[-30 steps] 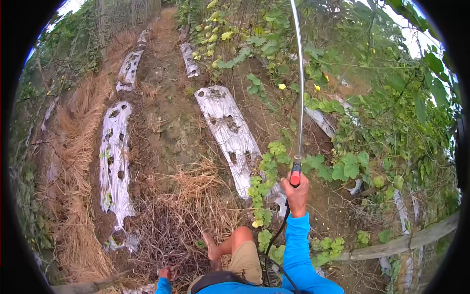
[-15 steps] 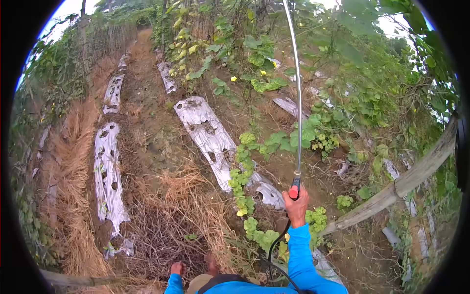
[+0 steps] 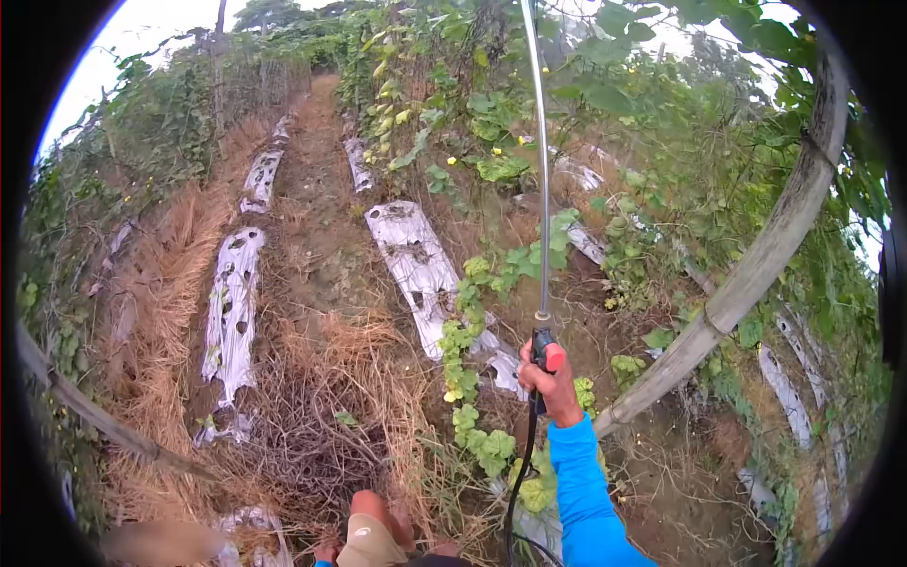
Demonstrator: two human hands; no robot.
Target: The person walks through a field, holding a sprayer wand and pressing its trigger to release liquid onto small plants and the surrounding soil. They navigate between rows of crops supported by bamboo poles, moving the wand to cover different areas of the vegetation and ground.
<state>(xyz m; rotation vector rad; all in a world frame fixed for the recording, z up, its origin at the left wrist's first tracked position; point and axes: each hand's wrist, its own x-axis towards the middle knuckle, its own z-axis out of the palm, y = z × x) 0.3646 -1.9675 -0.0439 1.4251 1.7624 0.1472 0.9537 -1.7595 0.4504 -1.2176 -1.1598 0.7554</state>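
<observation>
My right hand [image 3: 556, 386] is wrapped round the black handle of a spray wand, beside its red part [image 3: 555, 356]. From the handle a long metal tube [image 3: 543, 189] rises nearly upright to the top of the view. A black hose [image 3: 518, 487] hangs down from the handle past my blue sleeve. Green vine leaves [image 3: 463, 345] are just left of this hand. At the bottom edge, next to a beige cap-like item [image 3: 371, 543], only a small part of my left hand [image 3: 327, 550] shows; its fingers cannot be made out.
Silvery plastic sheets with holes [image 3: 231, 307] lie along the soil rows. A thick bamboo pole [image 3: 727, 302] slants across the right, and a thinner pole [image 3: 123, 433] crosses the lower left. Dry straw [image 3: 170, 350] and dead stems [image 3: 312, 449] cover the ground. Leafy vines hang ahead.
My right hand and the wand have shifted left, and the handle has turned to show its side. The view has tilted and moved, with more of both poles showing. My left hand is less visible.
</observation>
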